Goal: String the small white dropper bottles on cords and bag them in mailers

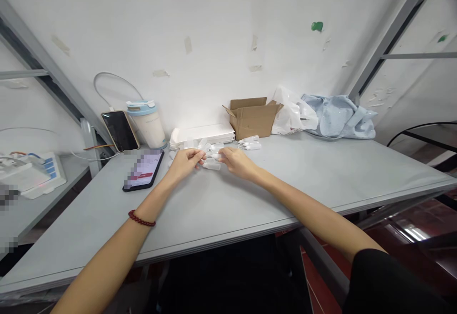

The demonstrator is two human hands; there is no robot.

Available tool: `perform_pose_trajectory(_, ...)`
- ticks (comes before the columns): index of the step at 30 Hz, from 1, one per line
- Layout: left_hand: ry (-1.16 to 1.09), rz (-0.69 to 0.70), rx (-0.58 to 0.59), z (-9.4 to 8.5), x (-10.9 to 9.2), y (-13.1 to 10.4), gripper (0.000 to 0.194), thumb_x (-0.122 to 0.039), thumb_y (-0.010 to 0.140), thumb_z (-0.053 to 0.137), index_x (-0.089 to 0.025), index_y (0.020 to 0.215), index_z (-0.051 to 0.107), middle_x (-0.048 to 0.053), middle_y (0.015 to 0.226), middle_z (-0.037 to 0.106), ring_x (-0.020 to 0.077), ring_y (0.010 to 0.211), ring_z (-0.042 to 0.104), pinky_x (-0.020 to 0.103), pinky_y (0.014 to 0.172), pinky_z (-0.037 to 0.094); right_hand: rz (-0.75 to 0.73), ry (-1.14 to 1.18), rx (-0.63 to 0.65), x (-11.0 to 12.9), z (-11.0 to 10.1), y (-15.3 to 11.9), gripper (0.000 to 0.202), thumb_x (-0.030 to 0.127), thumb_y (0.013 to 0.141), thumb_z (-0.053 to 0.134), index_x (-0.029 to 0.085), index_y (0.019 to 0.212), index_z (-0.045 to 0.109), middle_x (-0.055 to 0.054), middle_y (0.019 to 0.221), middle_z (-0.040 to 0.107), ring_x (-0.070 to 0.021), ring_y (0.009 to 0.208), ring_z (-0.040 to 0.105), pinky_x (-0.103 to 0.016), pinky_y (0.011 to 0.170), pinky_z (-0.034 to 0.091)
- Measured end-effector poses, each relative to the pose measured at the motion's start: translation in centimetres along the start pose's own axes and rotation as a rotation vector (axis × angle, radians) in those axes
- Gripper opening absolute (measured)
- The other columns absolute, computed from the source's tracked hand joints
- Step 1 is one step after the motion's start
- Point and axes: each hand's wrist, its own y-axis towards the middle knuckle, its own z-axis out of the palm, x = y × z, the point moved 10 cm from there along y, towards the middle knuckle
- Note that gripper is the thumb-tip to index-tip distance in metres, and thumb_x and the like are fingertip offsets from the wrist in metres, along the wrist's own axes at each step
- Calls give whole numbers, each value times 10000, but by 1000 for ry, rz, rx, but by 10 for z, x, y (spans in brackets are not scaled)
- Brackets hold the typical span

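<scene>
Head view, from where I sit: the thumb and forefinger of my left hand [183, 162] come together over the small white pieces [212, 166], but whether they pinch one is too fine for me to tell. My right hand [240, 162] faces it, thumb and forefinger pinching the end of a white piece [214, 156]. The loose pieces lie on the grey table [250, 209], around and between both hands, with more [252, 146] just beyond the right one. Behind them I see a white stack [209, 133], an open cardboard box [254, 122], a white plastic bag [291, 114] and a light blue bag [337, 118]. Left of my hands, a phone [148, 169] lies flat; behind it another phone [120, 132] stands tilted beside a blue-lidded cup [149, 127]. A dark red bracelet [142, 220] circles my left wrist.
</scene>
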Motion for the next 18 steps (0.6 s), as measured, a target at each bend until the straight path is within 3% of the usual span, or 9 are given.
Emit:
perform_pose_trajectory(10, 41, 35, 113, 17, 2, -4, 276, -422, 667, 593, -152, 610, 594, 33, 630, 622, 143, 574, 553, 256, 544, 456, -32, 37, -11, 4, 11, -5, 168, 115, 864, 492, 109, 1028, 531, -137, 982, 633, -181, 843, 587, -264, 704, 412)
perform_pose_trajectory(18, 257, 99, 15, -11, 3, 5, 287, -418, 711, 529, -157, 626, 613, 35, 625, 633, 160, 586, 547, 264, 565, 411, 62, 4, 65, -2, 11, -4, 251, 221, 874, 533, 109, 1099, 533, -146, 1070, 618, -194, 876, 602, -284, 721, 421)
